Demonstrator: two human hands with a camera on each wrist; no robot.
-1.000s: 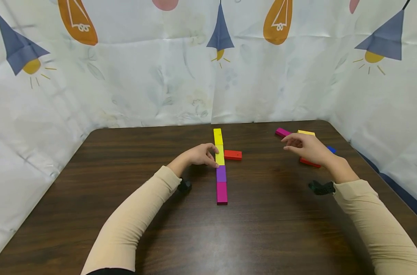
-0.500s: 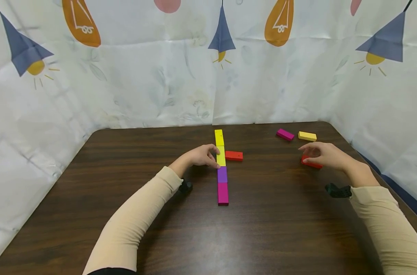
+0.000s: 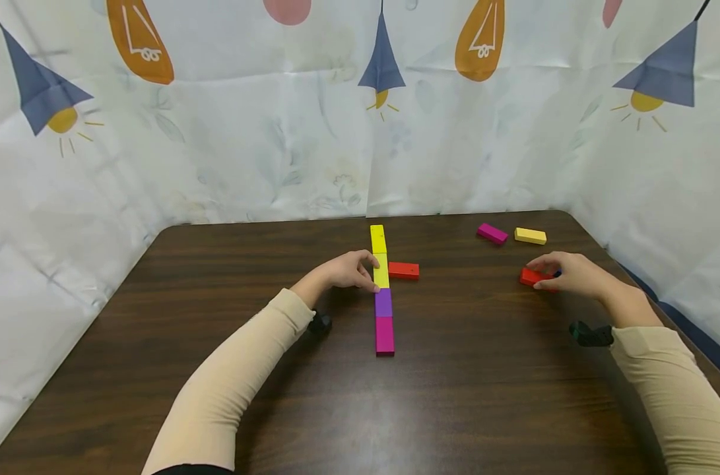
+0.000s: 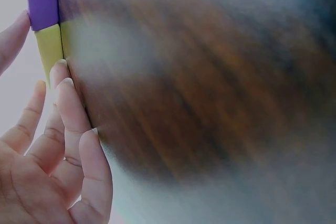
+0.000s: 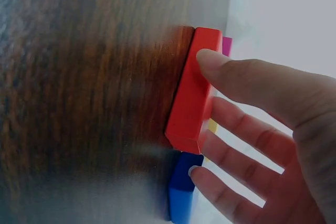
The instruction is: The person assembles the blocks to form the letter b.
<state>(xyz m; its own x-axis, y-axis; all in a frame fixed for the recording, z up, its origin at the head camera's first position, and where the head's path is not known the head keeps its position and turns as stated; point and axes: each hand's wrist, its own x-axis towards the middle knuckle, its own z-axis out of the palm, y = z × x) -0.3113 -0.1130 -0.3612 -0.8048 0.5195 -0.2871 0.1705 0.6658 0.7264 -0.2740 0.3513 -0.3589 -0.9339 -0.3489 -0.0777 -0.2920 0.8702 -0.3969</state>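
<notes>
Fingers [image 5: 252,128] of the right hand [image 3: 576,274] are partly closed, thumb on one side and fingertips on the other, pinching a red block [image 3: 528,275] at nine o'clock from the palm; a blue block [image 5: 181,203] lies at its end (whether a fingertip touches it, I cannot tell). From that red block, a yellow block [image 3: 530,235] lies at twelve o'clock and a magenta block [image 3: 492,233] between ten and eleven. The left hand [image 3: 344,269] is relaxed, lightly curved, its tips touching the block row [image 3: 383,300] at three o'clock, near where yellow meets purple; beyond, also at three, lies a second red block [image 3: 404,270].
</notes>
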